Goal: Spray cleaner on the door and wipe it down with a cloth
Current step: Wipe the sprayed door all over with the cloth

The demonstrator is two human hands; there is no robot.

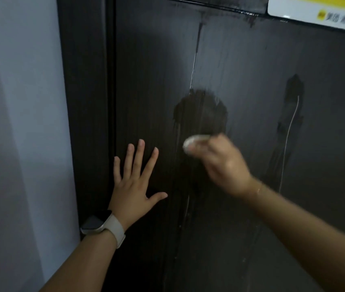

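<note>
Indoor doorway, likely a home or rental room — dark wood-grain door (pixel 251 60), pale wall (pixel 15 102) (notice sticker (pixel 323 11) top right)

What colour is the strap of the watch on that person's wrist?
The watch strap is off-white or cream, seen in the head view, the only one.

We see the right hand (pixel 220 163) smeared by motion blur, so its fingers cannot be told apart. The pale cloth (pixel 195 142) in its grip is mostly hidden behind them. The white and yellow sign (pixel 323 11) is cut off by the top and right edges, its print too blurred to read.
</note>
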